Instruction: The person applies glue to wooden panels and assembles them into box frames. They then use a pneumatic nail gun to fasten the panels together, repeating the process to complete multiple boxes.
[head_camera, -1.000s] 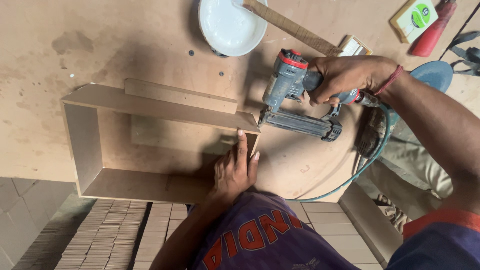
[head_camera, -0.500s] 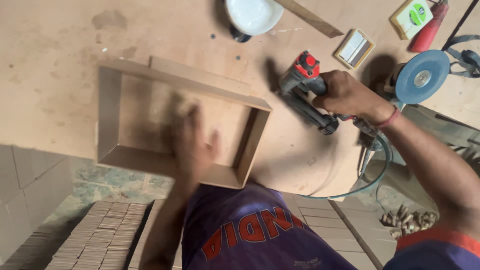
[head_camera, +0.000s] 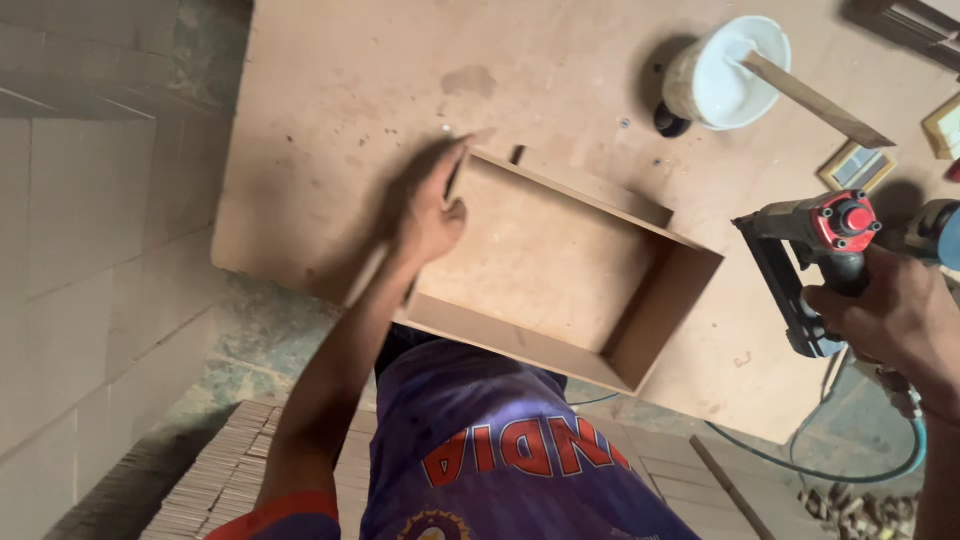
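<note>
Left hand (head_camera: 432, 215): blurred, on wooden frame's (head_camera: 560, 270) left corner; grip unclear.
Right hand (head_camera: 890, 320): closed around nail gun (head_camera: 815, 265).
Counter (head_camera: 400, 90): carries frame.

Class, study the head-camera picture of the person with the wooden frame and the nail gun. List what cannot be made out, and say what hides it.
- Left hand, head view: motion blur hides its grip on the wooden frame.
- Nail gun: the right hand covers its handle; its nose is hidden.
- White bucket: its contents are too pale to identify.
- Blue hose: its far end is cut off by the right edge.
</note>
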